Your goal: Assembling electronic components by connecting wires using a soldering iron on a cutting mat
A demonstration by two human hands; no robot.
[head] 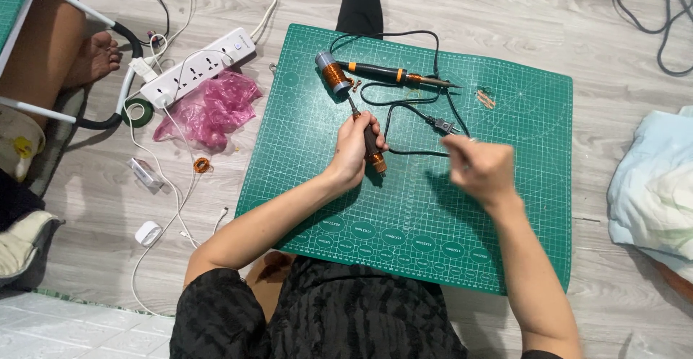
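Gripping a dark-handled tool (371, 145), the left hand (355, 150) is closing its fingers fully around the handle, with the thin metal shaft pointing up and away toward a coil of copper wire (333, 75). Just to the right, the right hand (480, 169) is blurring with motion above the green cutting mat (505, 243); its fingers are curling in, but whether it is pinching anything is too smeared to tell. Both forearms are reaching out from the person's lap, which is showing dark patterned cloth at the near edge. The mat is lying flat on a pale wooden floor (108, 207).

Between the two hands, a black cord with a plug (442, 123) is looping across the mat. Farther off, a soldering iron (393, 76) with a black and orange handle is lying on its side, its tip pointing right, and the copper coil is sitting just beside its handle end, near the tip of the held tool. A few small tan bits (485, 99) are resting near the mat's far right part.

Off the mat to the left, a pink plastic bag (209, 110) is crumpling beside a white power strip (198, 68), with white cables trailing toward the near side. Another person's bare foot (97, 54) is showing at the far left.
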